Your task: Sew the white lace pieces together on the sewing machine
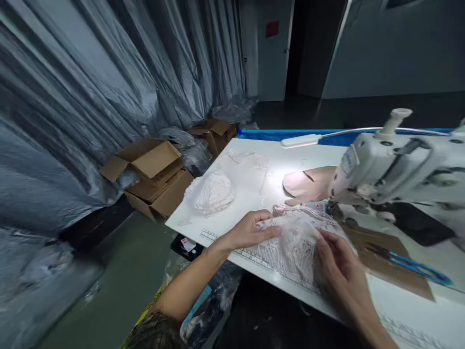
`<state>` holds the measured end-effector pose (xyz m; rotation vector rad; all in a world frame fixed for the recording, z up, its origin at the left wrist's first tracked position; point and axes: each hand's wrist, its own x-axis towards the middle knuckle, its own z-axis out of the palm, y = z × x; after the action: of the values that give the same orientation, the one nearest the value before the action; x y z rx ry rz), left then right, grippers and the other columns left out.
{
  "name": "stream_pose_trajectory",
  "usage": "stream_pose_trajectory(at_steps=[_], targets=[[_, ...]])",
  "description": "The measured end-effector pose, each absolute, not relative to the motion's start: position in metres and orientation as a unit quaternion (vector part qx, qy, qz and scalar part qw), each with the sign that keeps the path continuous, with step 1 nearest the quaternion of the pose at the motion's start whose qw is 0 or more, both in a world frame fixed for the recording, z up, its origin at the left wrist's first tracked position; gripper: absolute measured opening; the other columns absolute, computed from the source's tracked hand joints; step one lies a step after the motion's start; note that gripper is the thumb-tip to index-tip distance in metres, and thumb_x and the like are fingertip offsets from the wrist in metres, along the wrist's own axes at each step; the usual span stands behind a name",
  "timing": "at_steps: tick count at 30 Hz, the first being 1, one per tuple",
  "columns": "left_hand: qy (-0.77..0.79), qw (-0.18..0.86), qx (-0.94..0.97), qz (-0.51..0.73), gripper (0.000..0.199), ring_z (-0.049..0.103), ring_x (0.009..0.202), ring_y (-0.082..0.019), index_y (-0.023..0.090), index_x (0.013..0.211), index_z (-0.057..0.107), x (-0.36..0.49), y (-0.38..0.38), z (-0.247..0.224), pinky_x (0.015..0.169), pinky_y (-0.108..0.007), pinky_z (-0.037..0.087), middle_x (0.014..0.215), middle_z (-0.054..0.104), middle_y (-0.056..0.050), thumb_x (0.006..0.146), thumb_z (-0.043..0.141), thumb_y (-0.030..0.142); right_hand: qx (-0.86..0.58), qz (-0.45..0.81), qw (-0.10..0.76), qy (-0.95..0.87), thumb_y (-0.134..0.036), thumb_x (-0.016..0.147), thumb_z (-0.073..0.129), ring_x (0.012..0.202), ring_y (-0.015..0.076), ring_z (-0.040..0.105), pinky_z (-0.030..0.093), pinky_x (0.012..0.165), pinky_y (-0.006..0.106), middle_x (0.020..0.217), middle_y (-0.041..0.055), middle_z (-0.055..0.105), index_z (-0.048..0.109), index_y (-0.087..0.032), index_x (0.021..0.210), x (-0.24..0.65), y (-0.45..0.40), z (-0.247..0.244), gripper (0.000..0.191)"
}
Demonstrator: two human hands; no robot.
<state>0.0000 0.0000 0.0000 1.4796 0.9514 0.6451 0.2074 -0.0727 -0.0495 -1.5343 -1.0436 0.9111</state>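
White lace fabric [290,242] lies bunched at the front of the white table, its fringed edge spread over the printed ruler strip. My left hand [254,230] grips its left side, with the thumb on top and the fingers curled at the far edge. At the right side, my right hand [337,261] pinches the lace between thumb and fingers. The sewing machine [378,167] stands just beyond and to the right, its needle area partly hidden. Beside its head, past the lace, rests a flat beige piece [308,184] whose kind I cannot make out.
Blue-handled scissors [417,266] rest on a brown cardboard sheet [399,278] at the right. More white lace [214,191] is heaped on the table's left. A lit lamp bar [301,141] hangs above the far side. Open cardboard boxes [152,165] stand on the floor left.
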Motion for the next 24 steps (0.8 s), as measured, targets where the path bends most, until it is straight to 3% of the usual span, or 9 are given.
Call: stream_pose_trajectory(at_steps=[6,9,13,16,18,21,24], targets=[[0.468,0.516,0.548,0.463,0.041,0.059,0.076,-0.013,0.016,0.093,0.064,-0.047,0.034,0.032,0.071,-0.024,0.047,0.084,0.063,-0.001,0.068,0.082,0.043,-0.590,0.451,0.540,-0.397,-0.052,0.087,0.061,0.098,0.0179,0.068,0.054,0.088,0.020,0.106,0.0060,0.070,0.055,-0.023,0.121,0.207,-0.082,-0.060,0.046],[0.503,0.429,0.548,0.513,0.042,0.058,0.072,-0.012,0.017,0.091,0.063,-0.085,0.055,0.053,0.066,-0.022,0.046,0.082,0.063,0.000,0.063,0.084,0.040,-0.593,0.443,0.532,-0.411,-0.054,0.083,0.064,0.095,0.0194,0.068,0.056,0.084,0.022,0.102,0.0064,0.070,0.059,-0.022,0.118,0.210,-0.081,-0.064,0.047],[0.613,0.346,0.566,0.428,0.048,0.062,0.078,-0.017,0.016,0.097,0.063,-0.139,0.075,0.055,0.069,-0.027,0.049,0.089,0.066,-0.005,0.064,0.080,0.046,-0.586,0.414,0.547,-0.431,-0.050,0.084,0.064,0.089,0.0194,0.068,0.057,0.078,0.025,0.102,0.0066,0.067,0.062,-0.023,0.112,0.210,-0.080,-0.071,0.039],[0.707,0.171,0.597,0.338,0.059,0.064,0.093,-0.024,0.016,0.118,0.057,-0.166,0.077,0.045,0.083,-0.035,0.051,0.109,0.065,-0.011,0.070,0.073,0.046,-0.574,0.377,0.561,-0.463,-0.042,0.089,0.059,0.090,0.0195,0.066,0.055,0.082,0.031,0.103,0.0058,0.064,0.062,-0.024,0.110,0.208,-0.078,-0.073,0.028],[0.732,0.048,0.622,0.275,0.059,0.066,0.088,-0.024,0.015,0.125,0.054,-0.173,0.073,0.042,0.088,-0.041,0.051,0.118,0.061,-0.014,0.076,0.068,0.042,-0.571,0.309,0.566,-0.508,-0.037,0.090,0.057,0.097,0.0216,0.063,0.053,0.085,0.034,0.104,0.0060,0.062,0.064,-0.024,0.103,0.207,-0.079,-0.068,0.019],[0.697,-0.082,0.662,0.263,0.048,0.067,0.081,-0.022,0.013,0.125,0.055,-0.165,0.062,0.047,0.081,-0.041,0.055,0.121,0.058,-0.016,0.084,0.059,0.038,-0.541,0.211,0.584,-0.567,-0.025,0.091,0.056,0.099,0.0219,0.060,0.051,0.080,0.034,0.104,0.0062,0.060,0.064,-0.025,0.096,0.210,-0.086,-0.048,0.010],[0.609,-0.146,0.713,0.315,0.039,0.065,0.093,-0.023,0.017,0.122,0.056,-0.133,0.050,0.055,0.074,-0.035,0.058,0.120,0.057,-0.014,0.088,0.056,0.036,-0.512,0.179,0.616,-0.571,-0.019,0.091,0.056,0.087,0.0203,0.062,0.051,0.067,0.032,0.102,0.0071,0.059,0.063,-0.027,0.104,0.221,-0.108,-0.021,0.017]])
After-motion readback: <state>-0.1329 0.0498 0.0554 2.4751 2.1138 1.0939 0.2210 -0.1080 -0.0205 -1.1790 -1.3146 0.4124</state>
